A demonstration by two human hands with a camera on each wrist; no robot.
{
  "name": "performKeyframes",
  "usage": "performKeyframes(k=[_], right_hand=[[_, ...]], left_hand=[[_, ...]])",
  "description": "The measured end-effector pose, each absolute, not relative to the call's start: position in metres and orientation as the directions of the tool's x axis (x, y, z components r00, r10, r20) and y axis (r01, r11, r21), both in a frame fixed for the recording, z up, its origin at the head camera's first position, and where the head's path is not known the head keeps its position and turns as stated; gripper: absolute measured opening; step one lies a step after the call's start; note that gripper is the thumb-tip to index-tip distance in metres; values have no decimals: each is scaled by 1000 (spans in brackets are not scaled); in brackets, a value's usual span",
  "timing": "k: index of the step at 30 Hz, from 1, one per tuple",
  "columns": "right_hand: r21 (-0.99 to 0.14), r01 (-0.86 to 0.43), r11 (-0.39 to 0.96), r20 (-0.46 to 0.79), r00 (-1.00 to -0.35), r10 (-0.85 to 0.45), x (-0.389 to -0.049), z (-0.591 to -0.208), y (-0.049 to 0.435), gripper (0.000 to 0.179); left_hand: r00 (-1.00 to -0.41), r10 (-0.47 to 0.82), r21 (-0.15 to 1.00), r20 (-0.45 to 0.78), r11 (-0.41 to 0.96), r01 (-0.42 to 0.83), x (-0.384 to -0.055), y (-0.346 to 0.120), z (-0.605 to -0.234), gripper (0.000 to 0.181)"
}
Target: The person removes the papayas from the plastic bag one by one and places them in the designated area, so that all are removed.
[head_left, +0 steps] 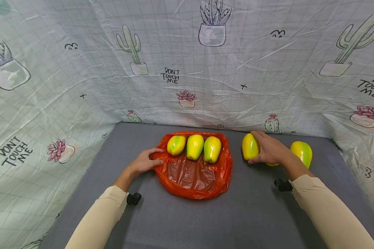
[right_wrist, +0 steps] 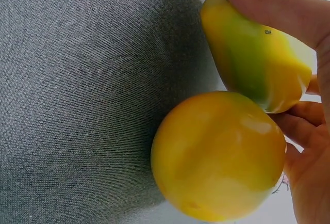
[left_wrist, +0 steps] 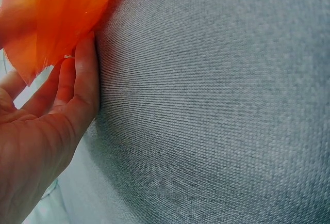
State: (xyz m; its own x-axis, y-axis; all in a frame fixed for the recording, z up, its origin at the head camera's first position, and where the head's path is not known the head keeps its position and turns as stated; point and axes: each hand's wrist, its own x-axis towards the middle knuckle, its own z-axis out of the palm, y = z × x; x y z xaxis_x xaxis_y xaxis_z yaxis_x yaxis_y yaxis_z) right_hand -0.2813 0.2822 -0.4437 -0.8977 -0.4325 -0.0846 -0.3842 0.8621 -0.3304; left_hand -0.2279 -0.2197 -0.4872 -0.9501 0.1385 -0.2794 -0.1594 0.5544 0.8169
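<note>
In the head view my right hand (head_left: 271, 148) grips a yellow-green papaya (head_left: 250, 147), thumb on the near side and fingers over the far side. The right wrist view shows this papaya (right_wrist: 252, 53) tilted, and a second papaya (right_wrist: 219, 154) lying on the grey cloth under the palm. My left hand (head_left: 144, 160) holds the left rim of an open red plastic bag (head_left: 165, 183). Its fingertips (left_wrist: 86, 53) lie against the thin plastic in the left wrist view. Inside the bag, along its far side, three papayas (head_left: 194, 147) lie in a row.
Another papaya (head_left: 301, 152) rests on the grey table (head_left: 237, 214), right of the right hand. A cactus-print cloth (head_left: 224, 76) hangs behind the table and along its sides.
</note>
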Motion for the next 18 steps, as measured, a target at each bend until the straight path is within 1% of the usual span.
performKeyframes(k=[18], right_hand=[[-314, -391, 865, -117, -888, -444, -280, -445, 282, 120]], left_hand=[[-947, 157, 830, -281, 535, -158, -226, -219, -487, 55]])
